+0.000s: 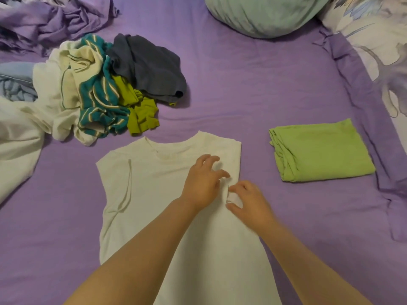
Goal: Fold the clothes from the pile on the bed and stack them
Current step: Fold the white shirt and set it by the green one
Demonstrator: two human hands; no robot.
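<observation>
bed [253,89]: purple sheet, one pale green pillow [264,14] at far edge | one unfolded pile [105,84] far left | one white T-shirt [143,194] flat at centre | one folded green garment [319,150] right | left hand [201,183] fingers loosely spread over shirt, right hand [246,203] pinching its right edge

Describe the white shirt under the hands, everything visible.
The white shirt looks like thin soft knit with a round ribbed neckline. It lies flat on the purple sheet, neck away from the person, both sides folded inward, a sleeve edge showing on its left. The left hand rests on it with fingers curled; the right hand seems to pinch the folded right edge.
</observation>
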